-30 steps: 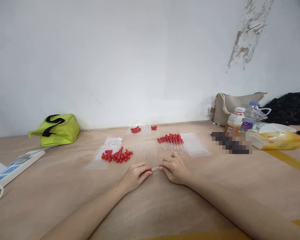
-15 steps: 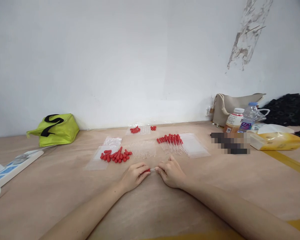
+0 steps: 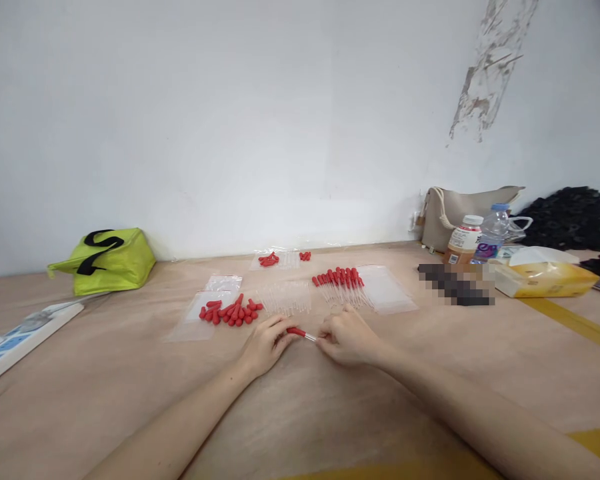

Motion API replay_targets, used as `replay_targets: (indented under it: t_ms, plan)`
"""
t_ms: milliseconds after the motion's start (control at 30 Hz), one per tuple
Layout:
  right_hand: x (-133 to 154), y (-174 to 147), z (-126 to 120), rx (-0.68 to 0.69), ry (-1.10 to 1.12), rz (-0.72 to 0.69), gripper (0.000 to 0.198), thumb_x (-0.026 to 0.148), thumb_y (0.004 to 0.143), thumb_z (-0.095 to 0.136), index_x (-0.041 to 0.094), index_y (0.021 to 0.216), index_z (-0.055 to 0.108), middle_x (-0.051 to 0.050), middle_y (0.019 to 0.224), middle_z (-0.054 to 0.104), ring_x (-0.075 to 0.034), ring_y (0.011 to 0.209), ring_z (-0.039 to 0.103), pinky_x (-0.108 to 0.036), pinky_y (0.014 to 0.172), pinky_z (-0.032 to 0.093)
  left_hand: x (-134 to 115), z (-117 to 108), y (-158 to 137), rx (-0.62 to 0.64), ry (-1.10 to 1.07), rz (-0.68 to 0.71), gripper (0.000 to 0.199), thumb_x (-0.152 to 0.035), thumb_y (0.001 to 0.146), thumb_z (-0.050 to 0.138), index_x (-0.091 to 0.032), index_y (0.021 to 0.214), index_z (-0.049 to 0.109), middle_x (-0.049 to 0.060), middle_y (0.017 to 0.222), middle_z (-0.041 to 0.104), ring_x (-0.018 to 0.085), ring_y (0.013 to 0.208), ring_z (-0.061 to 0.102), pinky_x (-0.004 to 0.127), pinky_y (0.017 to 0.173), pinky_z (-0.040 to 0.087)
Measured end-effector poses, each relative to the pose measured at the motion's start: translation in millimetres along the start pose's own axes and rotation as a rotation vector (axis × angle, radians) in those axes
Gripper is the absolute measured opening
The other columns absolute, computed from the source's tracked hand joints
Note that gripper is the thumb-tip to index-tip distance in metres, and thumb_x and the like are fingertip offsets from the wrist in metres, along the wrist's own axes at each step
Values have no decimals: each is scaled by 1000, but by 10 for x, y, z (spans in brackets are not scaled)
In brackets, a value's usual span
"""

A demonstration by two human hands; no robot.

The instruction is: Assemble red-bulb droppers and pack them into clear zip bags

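My left hand (image 3: 269,343) pinches a red rubber dropper bulb (image 3: 296,331) between thumb and fingers. From the bulb's narrow end comes a clear dropper tube (image 3: 310,337), and my right hand (image 3: 347,337) is closed on its other end. Bulb and tube are joined in a line between the hands. Beyond my left hand lies a pile of loose red bulbs (image 3: 236,311). Several clear tubes (image 3: 284,297) are laid out behind both hands. Past my right hand, droppers with red bulbs on their tubes (image 3: 341,281) rest in a row, partly on a clear plastic bag (image 3: 387,289).
More bags with red bulbs (image 3: 269,259) lie by the wall. At left are a lime-green bag (image 3: 113,263) and a power strip (image 3: 25,340). Two bottles (image 3: 464,240), a beige bag (image 3: 435,220) and a yellow tissue pack (image 3: 545,277) stand at right.
The bulb and tube have tilted, the tube end now lower at right. More of the red bulb shows past my left fingers. My right fingers have curled in more.
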State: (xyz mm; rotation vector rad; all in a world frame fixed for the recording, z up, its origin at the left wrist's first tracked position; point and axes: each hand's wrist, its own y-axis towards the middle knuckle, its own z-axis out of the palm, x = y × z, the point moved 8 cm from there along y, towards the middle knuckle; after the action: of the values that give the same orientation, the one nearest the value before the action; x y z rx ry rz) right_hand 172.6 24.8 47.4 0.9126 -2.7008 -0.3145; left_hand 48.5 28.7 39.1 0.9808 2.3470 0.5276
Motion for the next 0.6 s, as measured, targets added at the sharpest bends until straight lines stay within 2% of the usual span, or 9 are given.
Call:
replay_targets:
  t_ms: [133, 200, 300, 433, 600]
  plan:
    - [-418, 61, -60, 46, 122, 156, 22, 27, 74, 46, 19, 62, 62, 0, 62, 63, -11, 57, 51, -23, 57, 27, 97, -8, -14, -28, 49, -91, 20, -25, 85, 46, -20, 101, 58, 3, 84, 58, 14, 73, 55, 25, 66, 44]
    - [-693, 135, -119, -7, 163, 309, 24, 31, 74, 46, 18, 60, 61, 0, 62, 62, -12, 58, 52, -22, 55, 28, 107, 10, -17, -13, 69, -95, 18, -24, 86, 45, -19, 95, 60, 4, 82, 57, 14, 69, 55, 24, 64, 43]
    - [-1007, 278, -175, -142, 87, 540, 25, 31, 73, 45, 18, 57, 58, -1, 62, 61, -14, 62, 53, -25, 62, 30, 89, 50, -17, 29, 92, -70, 18, -24, 85, 44, -18, 89, 61, 4, 81, 57, 14, 69, 54, 24, 65, 43]
    - [-1118, 518, -32, -179, -52, 683, 31, 32, 77, 39, 18, 61, 61, -4, 68, 63, -18, 71, 55, -34, 74, 27, 74, 63, -20, 54, 99, -59, 19, -23, 86, 43, -18, 88, 61, 4, 81, 57, 15, 72, 54, 25, 67, 42]
    - [-1163, 646, 110, -214, -101, 749, 33, 34, 78, 37, 15, 74, 64, -10, 78, 64, -22, 76, 56, -39, 78, 23, 64, 65, -30, 79, 85, -54, 21, -23, 87, 41, -18, 87, 61, 4, 80, 56, 14, 73, 54, 25, 68, 42]
